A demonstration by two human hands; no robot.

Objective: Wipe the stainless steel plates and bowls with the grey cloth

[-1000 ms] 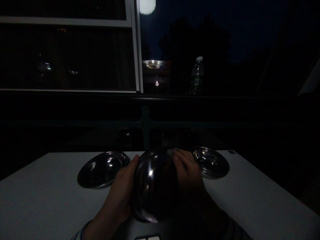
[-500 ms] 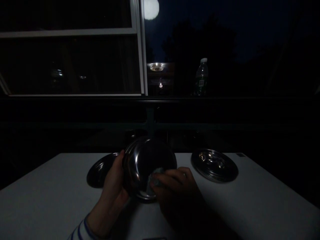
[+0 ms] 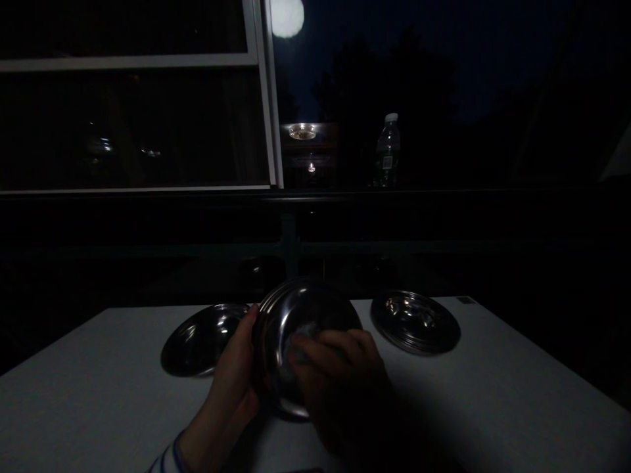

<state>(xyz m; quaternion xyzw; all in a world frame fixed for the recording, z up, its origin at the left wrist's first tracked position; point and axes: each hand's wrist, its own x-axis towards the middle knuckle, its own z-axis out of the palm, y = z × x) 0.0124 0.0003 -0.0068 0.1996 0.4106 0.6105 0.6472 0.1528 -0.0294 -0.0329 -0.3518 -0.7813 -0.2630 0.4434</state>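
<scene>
A: Where is the polished metal dish [image 3: 331, 305] positioned?
B: It is held tilted over the counter [image 3: 113, 401], between a second metal dish [image 3: 194, 343] at left and stacked metal dishes [image 3: 415, 322] at right.
A: How is it secured?
B: Its left edge is grasped by the left hand [image 3: 233, 371]; the remaining fingers are hidden behind the dish.
A: And the right hand [image 3: 345, 371]?
B: A pale wad [image 3: 309, 328] is pinched in its fingers and applied to the dish's face; the wad's material cannot be told. Beyond the counter, a capped plastic bottle [image 3: 388, 156] is seen upright.
</scene>
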